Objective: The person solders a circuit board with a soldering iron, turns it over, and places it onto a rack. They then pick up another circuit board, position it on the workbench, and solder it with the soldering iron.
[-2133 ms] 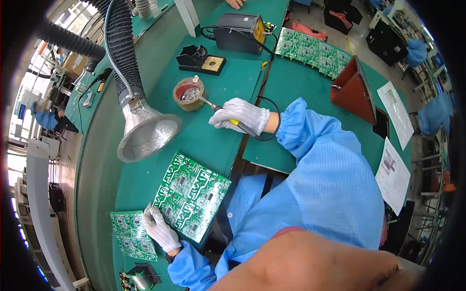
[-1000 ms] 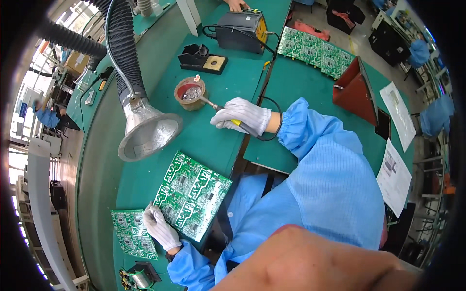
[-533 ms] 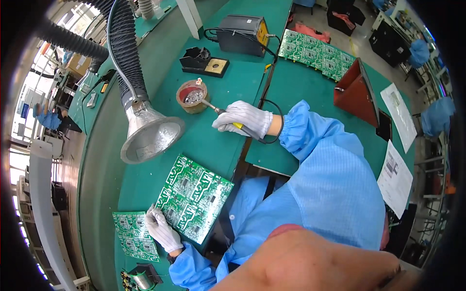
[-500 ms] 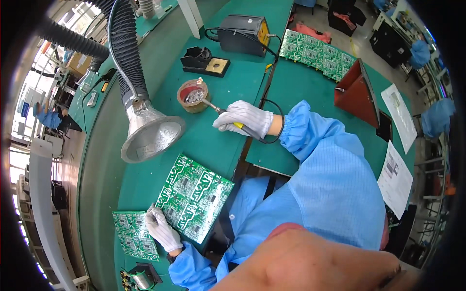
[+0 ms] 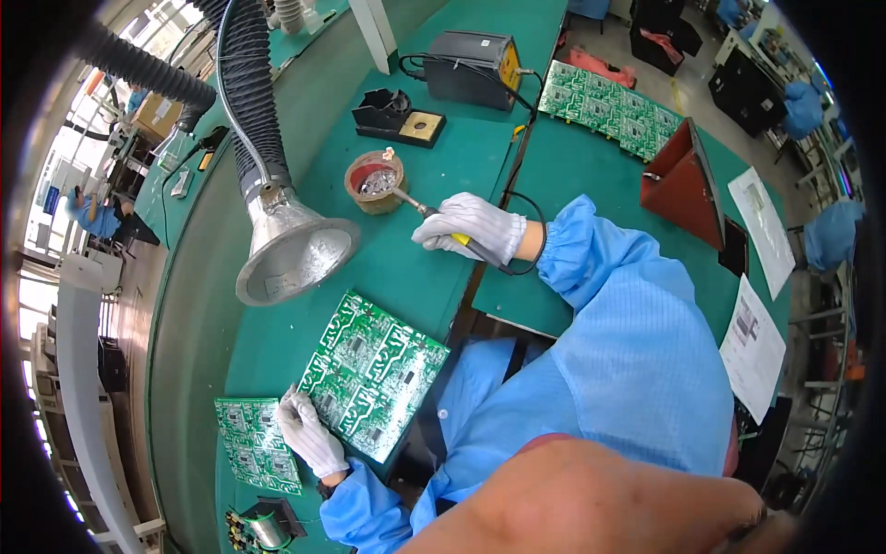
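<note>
My right hand, in a white glove, is closed round the handle of a soldering iron. The iron's metal tip points left, at the near rim of a round tub with silvery solder scraps inside. A green circuit board with white tracks and dark chips lies tilted in front of me. On its left edge, my gloved left hand grips the board, the fingertips partly hidden. Part of a second circuit board shows left of that hand.
A metal extraction hood hangs over the bench's left side. Beyond the tub sit an iron stand with sponge and a black soldering station. More boards and a red-brown box lie right. A solder wire spool stands near left.
The whole view has shifted slightly, so the bench things sit a little further right. Both hands keep their hold, and the iron's tip is still at the tub's rim.
</note>
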The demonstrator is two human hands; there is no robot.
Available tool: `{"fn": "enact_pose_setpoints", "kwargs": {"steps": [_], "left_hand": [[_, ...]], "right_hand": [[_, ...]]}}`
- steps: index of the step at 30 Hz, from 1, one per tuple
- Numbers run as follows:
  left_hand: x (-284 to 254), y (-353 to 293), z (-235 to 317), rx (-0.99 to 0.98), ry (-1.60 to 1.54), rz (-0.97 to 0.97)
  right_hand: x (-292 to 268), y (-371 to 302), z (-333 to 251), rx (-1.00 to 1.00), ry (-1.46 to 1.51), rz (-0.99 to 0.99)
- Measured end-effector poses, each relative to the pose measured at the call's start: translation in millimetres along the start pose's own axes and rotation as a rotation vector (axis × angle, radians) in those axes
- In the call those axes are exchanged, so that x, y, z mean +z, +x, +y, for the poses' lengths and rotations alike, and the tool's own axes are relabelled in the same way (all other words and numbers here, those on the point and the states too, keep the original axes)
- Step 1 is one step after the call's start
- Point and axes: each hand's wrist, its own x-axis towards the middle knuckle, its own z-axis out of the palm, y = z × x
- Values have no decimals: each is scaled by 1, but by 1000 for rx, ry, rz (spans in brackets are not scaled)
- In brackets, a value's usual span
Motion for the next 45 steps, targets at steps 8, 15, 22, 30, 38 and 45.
{"fn": "enact_pose_setpoints", "kwargs": {"steps": [8, 15, 22, 30, 38, 45], "left_hand": [[1, -1, 1, 31, 22, 29], [0, 0, 2, -10, 27, 19], [1, -1, 8, -17, 46, 25], [2, -2, 10, -35, -1, 34], [1, 0, 5, -18, 96, 50], [1, 0, 3, -3, 82, 41]], "right_hand": [[3, -2, 1, 27, -59, -7], [5, -3, 6, 11, -46, -1], [5, -2, 5, 7, -39, 10], [3, -1, 2, 12, -75, 4], [2, -2, 2, 25, -44, 1], [1, -1, -1, 45, -64, -17]]}}
